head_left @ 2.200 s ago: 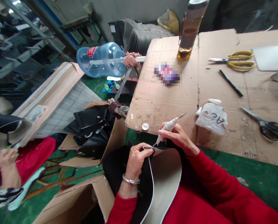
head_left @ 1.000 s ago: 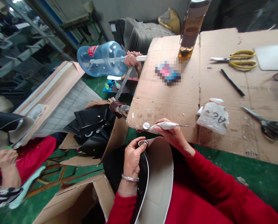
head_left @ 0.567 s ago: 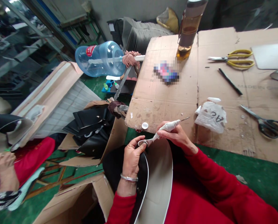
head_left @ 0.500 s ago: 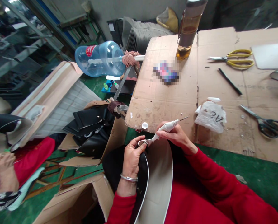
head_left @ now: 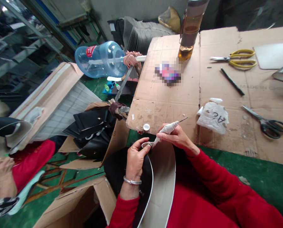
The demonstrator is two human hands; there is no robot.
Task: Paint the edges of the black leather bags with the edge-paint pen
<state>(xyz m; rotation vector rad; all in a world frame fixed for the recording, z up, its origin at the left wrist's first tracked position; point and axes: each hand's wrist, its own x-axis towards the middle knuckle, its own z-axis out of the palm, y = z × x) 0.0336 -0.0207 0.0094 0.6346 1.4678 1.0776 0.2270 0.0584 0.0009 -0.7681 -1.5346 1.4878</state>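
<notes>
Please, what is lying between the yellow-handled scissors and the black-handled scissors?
In the head view, a thin black stick lies between the yellow scissors and the black scissors, touching neither.

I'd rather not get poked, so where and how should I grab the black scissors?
Grip the black scissors by the loops, probably best from the near right: they lie flat on the cardboard, blades pointing left and away from you. Your right hand holds the white tool, so free that hand first.
</notes>
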